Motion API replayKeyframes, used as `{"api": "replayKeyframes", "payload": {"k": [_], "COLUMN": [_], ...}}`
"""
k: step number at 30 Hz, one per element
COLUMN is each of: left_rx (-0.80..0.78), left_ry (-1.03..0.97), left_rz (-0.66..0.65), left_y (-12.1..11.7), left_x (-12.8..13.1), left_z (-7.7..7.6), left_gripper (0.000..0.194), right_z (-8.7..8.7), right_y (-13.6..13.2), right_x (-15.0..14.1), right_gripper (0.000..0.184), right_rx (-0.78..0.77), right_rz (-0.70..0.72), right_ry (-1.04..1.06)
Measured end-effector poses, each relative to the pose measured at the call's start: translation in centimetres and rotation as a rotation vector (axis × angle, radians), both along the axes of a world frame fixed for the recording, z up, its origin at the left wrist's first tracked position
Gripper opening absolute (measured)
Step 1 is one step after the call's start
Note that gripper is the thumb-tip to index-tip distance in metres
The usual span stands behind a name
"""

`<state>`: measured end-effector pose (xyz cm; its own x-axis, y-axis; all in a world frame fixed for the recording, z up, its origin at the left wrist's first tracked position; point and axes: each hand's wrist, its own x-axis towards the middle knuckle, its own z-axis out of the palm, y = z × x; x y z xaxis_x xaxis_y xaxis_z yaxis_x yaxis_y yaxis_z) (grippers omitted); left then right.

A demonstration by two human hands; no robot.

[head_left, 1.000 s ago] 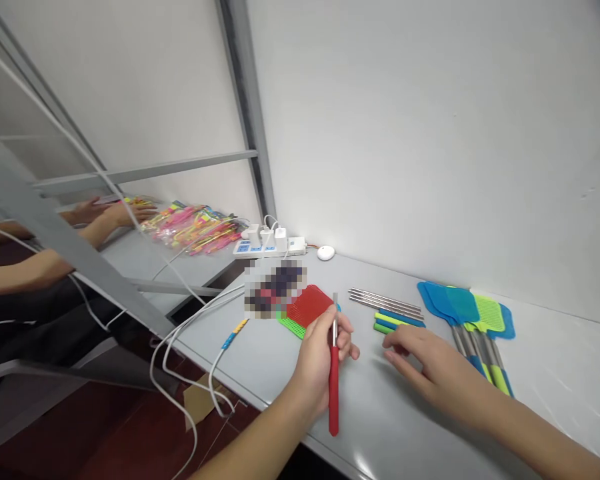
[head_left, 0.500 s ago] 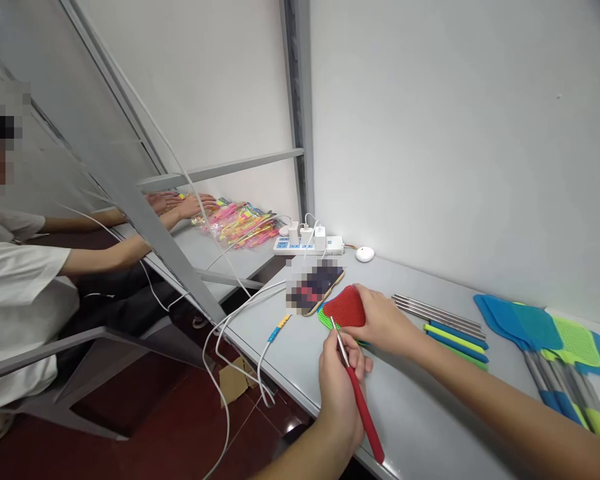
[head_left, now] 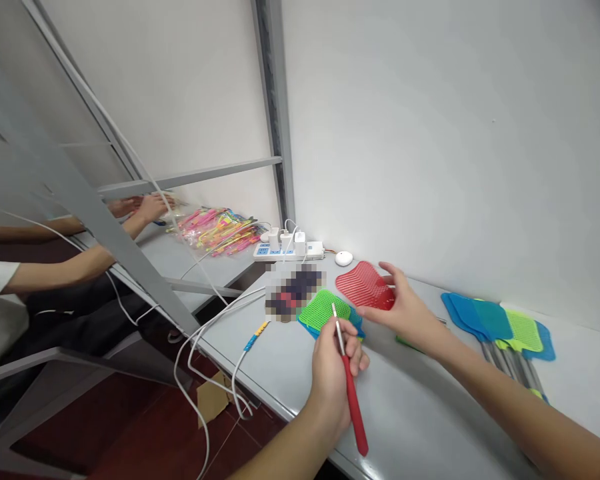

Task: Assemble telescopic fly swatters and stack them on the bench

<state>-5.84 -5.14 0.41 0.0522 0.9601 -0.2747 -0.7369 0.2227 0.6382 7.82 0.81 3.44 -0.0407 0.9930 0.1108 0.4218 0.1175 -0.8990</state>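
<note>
My left hand: fingers closed round a metal rod with a red grip, its bare tip near the green mesh head on the table; my right hand: thumb and fingers clamped on the red mesh head, raised beside the green one; blue and yellow-green swatters: lying right of my right hand.

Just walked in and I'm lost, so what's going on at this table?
The left hand holds a rod with a red grip. The right hand holds a red mesh panel above the table. Green and blue panels lie stacked nearby, and assembled swatters rest to the right.
</note>
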Motion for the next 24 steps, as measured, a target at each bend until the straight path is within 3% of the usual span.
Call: {"api": "replayKeyframes", "payload": {"k": [2,5,6,11,17,21,24], "left_rx": [0.080,0.169,0.183,0.279,0.260,0.268,0.267], "left_ry": [0.019,0.071,0.083,0.111,0.166,0.252,0.307], "left_rz": [-0.135,-0.317,-0.366,-0.595,-0.887,-0.870,-0.871], "left_y": [1.1,2.9,3.5,4.9,4.5,3.2,2.9], "left_x": [1.9,5.6,6.9,10.2,9.5,9.6,9.8], "left_z": [1.2,2.4,2.7,2.6,-0.9,-3.1,-3.2], "left_gripper": [0.030,0.028,0.028,0.028,0.035,0.033,0.033], "right_z": [1.2,1.9,1.9,0.4,-1.9,-3.4,-4.0], "right_y": [-1.0,-2.7,-3.2,-6.2,-7.5,-7.3,-7.3], "right_x": [2.5,6.1,7.2,11.1,13.7,14.6,14.6], "right_gripper": [0.081,0.026,0.020,0.027,0.035,0.032,0.027], "right_rx": [-0.124,-0.234,-0.256,-0.347,-0.379,-0.335,-0.288], "right_rz": [-0.036,-0.044,-0.074,-0.184,-0.220,-0.203,-0.242], "right_ry": [0.267,0.613,0.694,0.884,1.156,1.182,1.068]}}
